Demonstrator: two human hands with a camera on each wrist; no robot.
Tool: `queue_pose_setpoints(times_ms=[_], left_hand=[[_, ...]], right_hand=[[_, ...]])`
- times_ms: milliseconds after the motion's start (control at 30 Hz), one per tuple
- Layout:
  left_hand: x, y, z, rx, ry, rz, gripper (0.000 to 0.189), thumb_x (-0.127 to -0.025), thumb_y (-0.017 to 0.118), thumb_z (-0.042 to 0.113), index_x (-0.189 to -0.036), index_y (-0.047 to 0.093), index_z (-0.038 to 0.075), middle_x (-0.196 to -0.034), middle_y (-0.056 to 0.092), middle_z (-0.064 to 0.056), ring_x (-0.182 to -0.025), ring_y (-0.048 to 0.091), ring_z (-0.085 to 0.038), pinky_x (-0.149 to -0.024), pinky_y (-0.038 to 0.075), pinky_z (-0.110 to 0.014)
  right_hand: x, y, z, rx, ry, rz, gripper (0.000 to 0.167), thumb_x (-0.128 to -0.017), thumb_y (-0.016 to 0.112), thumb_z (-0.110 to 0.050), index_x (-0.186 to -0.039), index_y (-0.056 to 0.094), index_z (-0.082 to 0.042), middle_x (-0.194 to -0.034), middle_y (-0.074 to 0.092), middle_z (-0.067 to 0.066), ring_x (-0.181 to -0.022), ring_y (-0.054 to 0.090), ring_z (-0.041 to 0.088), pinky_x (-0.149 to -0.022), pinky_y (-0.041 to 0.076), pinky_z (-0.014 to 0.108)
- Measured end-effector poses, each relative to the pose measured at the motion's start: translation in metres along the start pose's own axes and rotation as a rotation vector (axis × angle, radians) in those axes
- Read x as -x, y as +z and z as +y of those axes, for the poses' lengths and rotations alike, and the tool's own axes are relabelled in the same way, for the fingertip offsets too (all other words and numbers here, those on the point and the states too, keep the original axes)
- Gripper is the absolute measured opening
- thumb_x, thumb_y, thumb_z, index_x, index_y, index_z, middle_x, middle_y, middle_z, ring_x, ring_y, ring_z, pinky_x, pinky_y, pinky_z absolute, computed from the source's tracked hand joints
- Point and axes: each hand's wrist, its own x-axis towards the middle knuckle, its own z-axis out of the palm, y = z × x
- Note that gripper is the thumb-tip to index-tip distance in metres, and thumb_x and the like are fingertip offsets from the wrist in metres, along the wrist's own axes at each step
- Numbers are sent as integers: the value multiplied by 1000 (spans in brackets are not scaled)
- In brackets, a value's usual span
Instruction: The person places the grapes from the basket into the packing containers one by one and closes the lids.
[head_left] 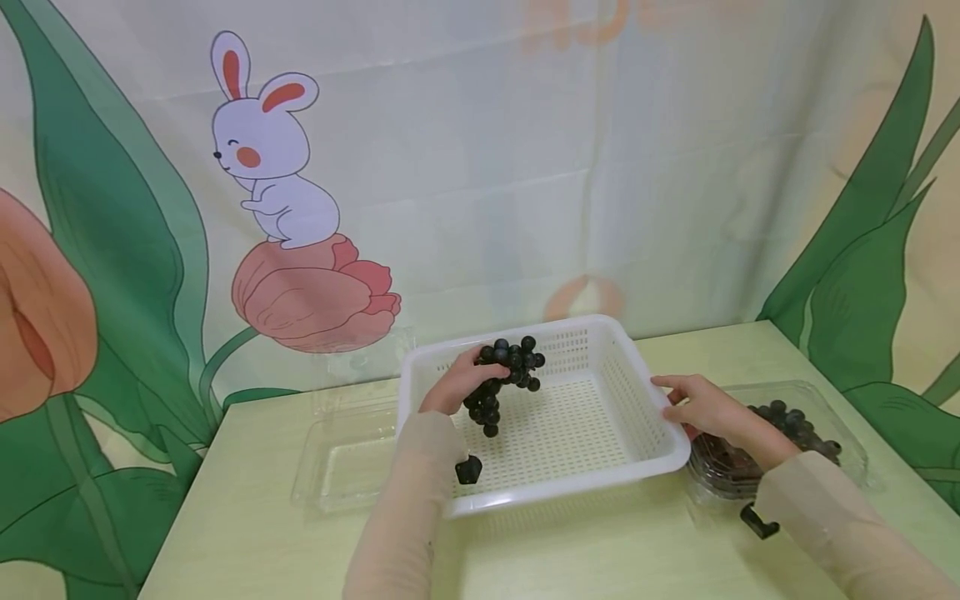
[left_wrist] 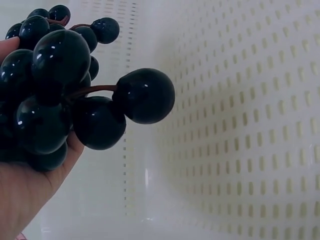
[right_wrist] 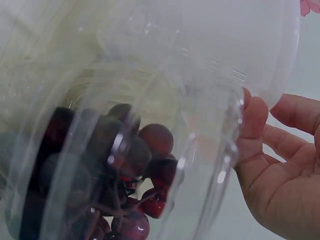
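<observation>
My left hand point(head_left: 463, 382) grips a bunch of dark grapes point(head_left: 516, 360) inside the white plastic basket point(head_left: 555, 492), toward its left side. Close up in the left wrist view, the glossy grapes point(left_wrist: 60, 57) fill the palm, and one on a short stem sticks out toward the perforated wall. My right hand point(head_left: 705, 407) pinches the basket's right rim between thumb and fingers. Just below that hand stands a clear plastic box point(head_left: 723, 475) with more grapes; in the right wrist view its reddish-dark grapes point(right_wrist: 132, 155) show through the clear wall.
An empty clear plastic container point(head_left: 341, 496) lies left of the basket, partly behind it. All stand on a pale green table point(head_left: 247, 517). A printed curtain point(head_left: 480, 208) with a rabbit and tulips hangs right behind the table.
</observation>
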Motion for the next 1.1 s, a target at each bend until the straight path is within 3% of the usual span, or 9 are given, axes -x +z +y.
queue_pose_setpoints(times_ms=[100, 233, 400, 500, 733, 1100], left_hand=[[3, -4, 6, -10, 9, -3, 44, -81, 59, 21, -122, 48, 10, -124, 50, -12, -114, 46, -29, -97, 34, -46], [-4, -9, 1, -15, 33, 6, 43, -80, 60, 23, -119, 49, 10, -120, 52, -11, -110, 49, -27, -94, 38, -44], [-7, -16, -2, -13, 49, 9, 55, -79, 60, 26, -128, 41, 10, -129, 44, -8, -120, 41, -25, -98, 33, -44], [-4, -20, 1, -7, 57, 8, 54, -79, 60, 25, -128, 42, 12, -130, 44, -6, -120, 41, -23, -99, 33, -43], [2, -32, 10, 21, 85, -26, 33, -81, 58, 20, -112, 50, 9, -112, 52, -9, -101, 50, -22, -89, 42, -39], [21, -48, 23, -18, 108, -50, 36, -82, 56, 20, -114, 47, 6, -109, 51, -9, -97, 50, -20, -90, 41, -37]], right_hand=[[1, 1, -2, 9, 3, 2, 57, -86, 51, -4, -136, 25, 5, -97, 49, 19, -76, 56, 19, -59, 51, 32], [1, 2, -4, 12, 7, 1, 57, -86, 51, -4, -136, 25, 5, -95, 49, 19, -75, 55, 19, -59, 51, 31], [2, 2, -5, 1, 11, -5, 57, -86, 50, -3, -137, 25, 4, -92, 48, 18, -73, 55, 19, -58, 51, 31], [2, 2, -6, 3, 16, -3, 58, -86, 51, -3, -137, 24, 4, -92, 49, 17, -72, 54, 19, -58, 51, 31], [0, 1, -5, 34, 27, 3, 58, -85, 52, -5, -137, 25, 4, -92, 50, 17, -72, 54, 18, -59, 51, 31], [0, 1, -5, 39, 26, -2, 59, -86, 53, -6, -137, 25, 4, -92, 50, 17, -75, 53, 20, -60, 51, 31]])
